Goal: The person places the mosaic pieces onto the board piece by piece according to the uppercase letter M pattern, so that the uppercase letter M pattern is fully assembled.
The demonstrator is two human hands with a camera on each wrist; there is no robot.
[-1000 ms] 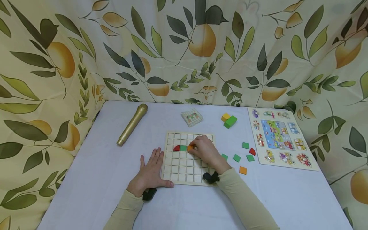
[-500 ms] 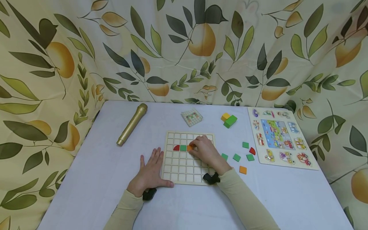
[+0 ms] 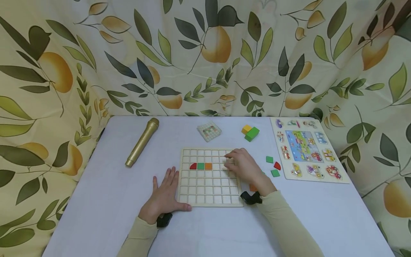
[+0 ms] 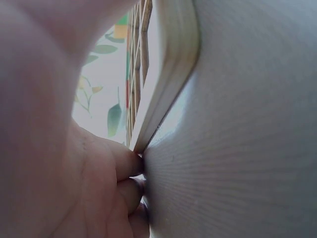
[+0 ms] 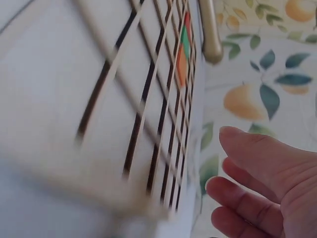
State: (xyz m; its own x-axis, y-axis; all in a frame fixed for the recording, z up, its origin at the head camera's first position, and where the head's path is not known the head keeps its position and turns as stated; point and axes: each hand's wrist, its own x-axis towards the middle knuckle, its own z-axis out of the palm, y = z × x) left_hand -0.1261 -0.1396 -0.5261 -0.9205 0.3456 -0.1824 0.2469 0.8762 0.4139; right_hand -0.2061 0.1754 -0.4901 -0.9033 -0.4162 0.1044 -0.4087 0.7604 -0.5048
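A wooden grid board lies mid-table, with a red quarter-round, a green and an orange tile set in a row in its third line. My left hand lies flat on the table against the board's left edge, fingers straight. My right hand hovers over the board's right side with relaxed fingers and holds nothing. Loose tiles lie right of the board: green, red, green, and an orange one partly hidden by my wrist.
A gold microphone lies at the left. A small pattern card and yellow and green blocks sit behind the board. A picture puzzle board lies at the right. Leaf-print fabric walls stand behind and beside the table.
My right hand let go of the orange tile, now seated beside the green one, and moved right across the board. The view shifted slightly. The left hand stays put.
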